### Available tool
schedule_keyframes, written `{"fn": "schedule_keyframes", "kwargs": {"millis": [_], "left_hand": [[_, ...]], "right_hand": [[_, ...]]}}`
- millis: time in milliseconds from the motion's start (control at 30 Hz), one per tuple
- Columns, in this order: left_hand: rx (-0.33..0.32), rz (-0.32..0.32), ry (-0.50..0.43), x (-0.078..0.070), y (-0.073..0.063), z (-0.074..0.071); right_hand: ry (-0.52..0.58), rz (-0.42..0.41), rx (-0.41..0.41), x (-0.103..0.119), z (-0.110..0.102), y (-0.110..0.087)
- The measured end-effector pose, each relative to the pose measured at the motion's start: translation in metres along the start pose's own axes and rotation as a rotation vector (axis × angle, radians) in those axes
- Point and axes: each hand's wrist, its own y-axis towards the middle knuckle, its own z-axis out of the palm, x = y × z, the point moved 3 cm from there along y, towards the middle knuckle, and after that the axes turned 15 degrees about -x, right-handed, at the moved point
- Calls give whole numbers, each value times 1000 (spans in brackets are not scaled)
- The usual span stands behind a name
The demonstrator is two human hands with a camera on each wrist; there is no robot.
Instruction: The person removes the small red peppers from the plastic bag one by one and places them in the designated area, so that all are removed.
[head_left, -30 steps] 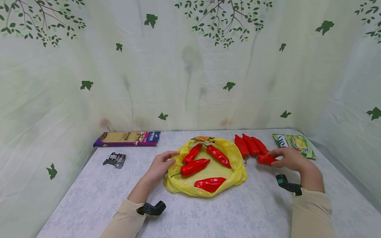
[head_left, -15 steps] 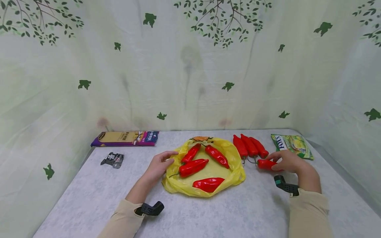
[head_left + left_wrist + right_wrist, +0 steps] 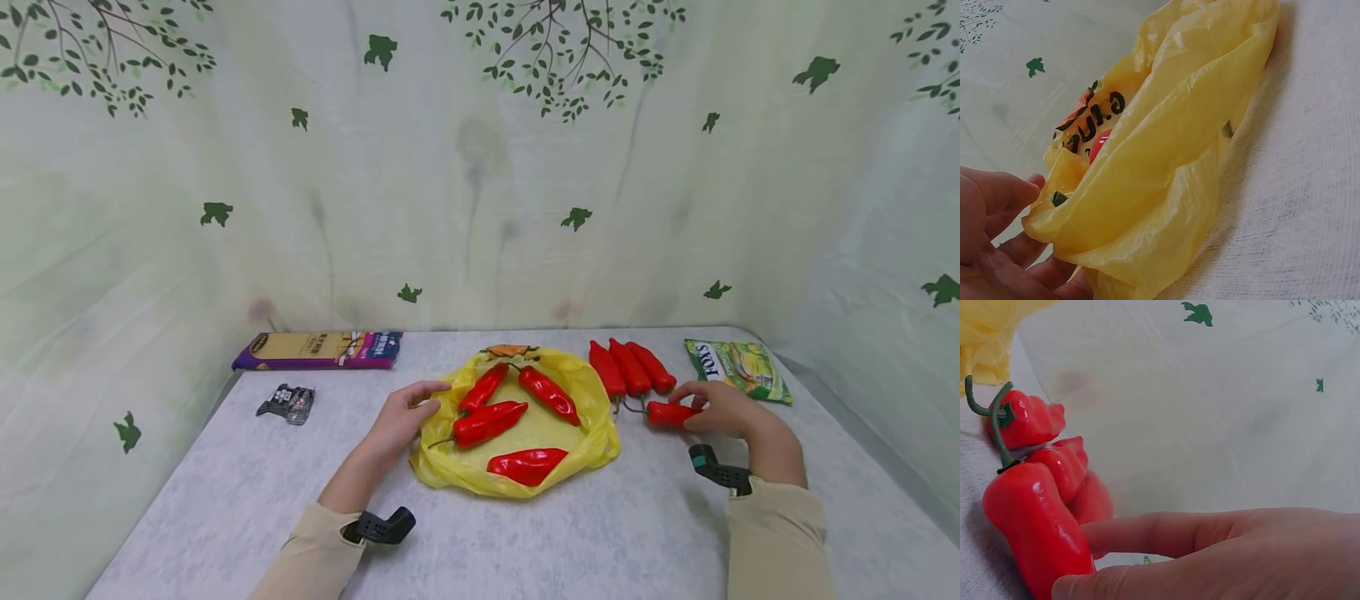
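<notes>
A yellow plastic bag (image 3: 517, 488) lies mouth up in the head view, with several long red peppers inside; one pepper (image 3: 550, 395) points toward its right rim. My left hand (image 3: 405, 421) holds the bag's left rim with bent fingers; the bag hides some fingertips in the left wrist view. On the right, my right hand (image 3: 723, 412) pinches a red pepper (image 3: 1038, 525) by its lower end between thumb and finger. That pepper lies sideways on the table, its stem toward the bag. Just behind it, three more red peppers (image 3: 628, 368) lie side by side.
A green snack packet (image 3: 738, 369) lies behind the right hand. A long purple and tan package (image 3: 318, 350) rests at the back left, with a small black wrapper (image 3: 287, 403) in front of it. Leaf-printed curtains (image 3: 480, 167) stand behind the table.
The pepper in my right hand has shifted slightly toward me, away from the row of three. My left hand stays at the bag rim.
</notes>
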Motion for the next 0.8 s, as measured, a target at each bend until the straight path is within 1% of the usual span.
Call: {"fn": "schedule_keyframes", "kwargs": {"millis": [367,500,633,800], "left_hand": [[2,-3,-8,0,-1,0],[3,10,-3,-1,-1,-2],[9,18,-6,-2,-3,-4],[10,21,-9,-5,-3,-4]], "right_hand": [[33,10,13,-2,0,2],[49,20,8,1,-1,1],[89,26,-30,7,-3,0],[151,-15,-122,24,-3,1]]}}
